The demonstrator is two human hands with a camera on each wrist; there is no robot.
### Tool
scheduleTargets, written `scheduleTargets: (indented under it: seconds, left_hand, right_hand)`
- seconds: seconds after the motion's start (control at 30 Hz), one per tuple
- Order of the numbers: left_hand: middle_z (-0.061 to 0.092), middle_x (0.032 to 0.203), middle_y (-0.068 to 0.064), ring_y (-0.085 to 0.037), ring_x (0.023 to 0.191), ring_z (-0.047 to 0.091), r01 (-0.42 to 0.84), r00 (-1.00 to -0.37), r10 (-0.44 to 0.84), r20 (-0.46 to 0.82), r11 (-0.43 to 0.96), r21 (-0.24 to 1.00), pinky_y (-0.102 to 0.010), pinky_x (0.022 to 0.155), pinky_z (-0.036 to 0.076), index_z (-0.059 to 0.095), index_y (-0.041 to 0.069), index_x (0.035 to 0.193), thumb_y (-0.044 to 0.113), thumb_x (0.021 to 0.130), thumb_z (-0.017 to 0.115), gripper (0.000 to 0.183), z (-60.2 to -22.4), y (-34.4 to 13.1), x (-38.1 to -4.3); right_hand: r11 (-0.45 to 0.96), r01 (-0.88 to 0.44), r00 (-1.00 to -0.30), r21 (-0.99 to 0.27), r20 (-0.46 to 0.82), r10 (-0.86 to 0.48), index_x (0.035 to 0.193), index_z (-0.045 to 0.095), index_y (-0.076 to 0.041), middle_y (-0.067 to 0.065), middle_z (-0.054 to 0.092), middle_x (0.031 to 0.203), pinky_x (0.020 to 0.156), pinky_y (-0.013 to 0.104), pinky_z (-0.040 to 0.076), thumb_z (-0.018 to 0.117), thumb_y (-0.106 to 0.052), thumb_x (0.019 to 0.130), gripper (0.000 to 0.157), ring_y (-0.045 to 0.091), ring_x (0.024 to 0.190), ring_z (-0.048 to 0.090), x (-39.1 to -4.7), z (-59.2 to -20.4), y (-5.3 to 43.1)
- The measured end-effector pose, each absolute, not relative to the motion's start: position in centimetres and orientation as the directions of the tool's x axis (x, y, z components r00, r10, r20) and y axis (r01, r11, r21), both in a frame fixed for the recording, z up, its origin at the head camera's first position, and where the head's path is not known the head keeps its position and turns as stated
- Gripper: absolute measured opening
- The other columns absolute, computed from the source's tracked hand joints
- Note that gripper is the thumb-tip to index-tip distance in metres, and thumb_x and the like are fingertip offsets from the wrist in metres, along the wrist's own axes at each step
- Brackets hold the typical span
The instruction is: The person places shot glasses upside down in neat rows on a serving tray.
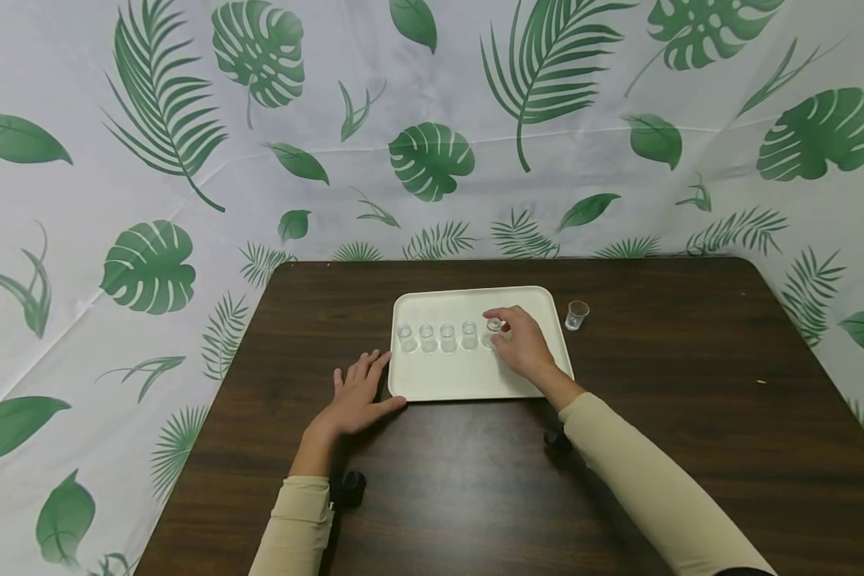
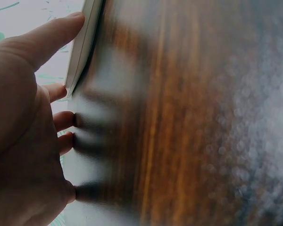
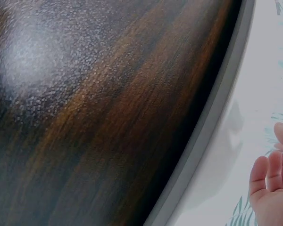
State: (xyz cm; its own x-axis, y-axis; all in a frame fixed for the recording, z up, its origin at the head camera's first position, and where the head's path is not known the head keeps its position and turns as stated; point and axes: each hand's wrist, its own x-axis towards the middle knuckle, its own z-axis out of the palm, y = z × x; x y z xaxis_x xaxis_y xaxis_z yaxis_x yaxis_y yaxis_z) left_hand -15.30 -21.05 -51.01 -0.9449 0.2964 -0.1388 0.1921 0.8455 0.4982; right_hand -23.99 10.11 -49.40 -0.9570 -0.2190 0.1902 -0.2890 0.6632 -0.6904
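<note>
Several small clear shot glasses point(image 1: 448, 338) stand in a row across a cream tray point(image 1: 468, 384). My right hand point(image 1: 524, 342) is over the tray's right half, thumb and fingers pinching the shot glass point(image 1: 494, 324) at the row's right end. In the right wrist view only part of this hand point(image 3: 273, 188) shows, and the glass is out of sight there. My left hand point(image 1: 356, 400) rests at the tray's near left corner with fingers spread. Its thumb lies at the front edge and its other fingers lie along the left side, as the left wrist view also shows.
Another clear shot glass point(image 1: 576, 315) stands on the dark wood table point(image 1: 677, 384), just right of the tray. A leaf-patterned cloth point(image 1: 432, 80) hangs behind the table and along its sides. A small yellowish speck point(image 1: 761, 382) lies on the tabletop at the right.
</note>
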Motion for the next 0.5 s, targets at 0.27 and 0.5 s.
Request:
scheduleTargets:
  seconds: [0.27, 0.5]
  left_hand:
    - [0.019, 0.16, -0.019, -0.041, 0.147, 0.01, 0.2, -0.945, 0.301, -0.131, 0.843, 0.499, -0.073, 0.105, 0.0, 0.021, 0.014, 0.157, 0.059, 0.09, 0.061, 0.09, -51.09, -20.99, -15.4]
    - [0.018, 0.16, -0.018, -0.041, 0.147, 0.009, 0.196, -0.945, 0.299, -0.136, 0.844, 0.499, -0.073, 0.105, -0.001, 0.021, 0.015, 0.157, 0.06, 0.09, 0.06, 0.09, -51.15, -20.99, -15.4]
  right_hand:
    - [0.673, -0.3, -0.954, -0.676, 0.194, -0.23, 0.121, 0.068, -0.005, 0.014, 0.061, 0.103, 0.079, 0.042, 0.045, 0.066, 0.005, 0.082, 0.04, 0.028, 0.089, 0.057, -23.9, -49.34, 10.13]
    - [0.668, -0.287, -0.957, -0.686, 0.18, -0.227, 0.124, 0.066, -0.006, 0.015, 0.061, 0.105, 0.08, 0.042, 0.045, 0.066, 0.005, 0.082, 0.043, 0.028, 0.09, 0.058, -23.97, -49.39, 10.12]
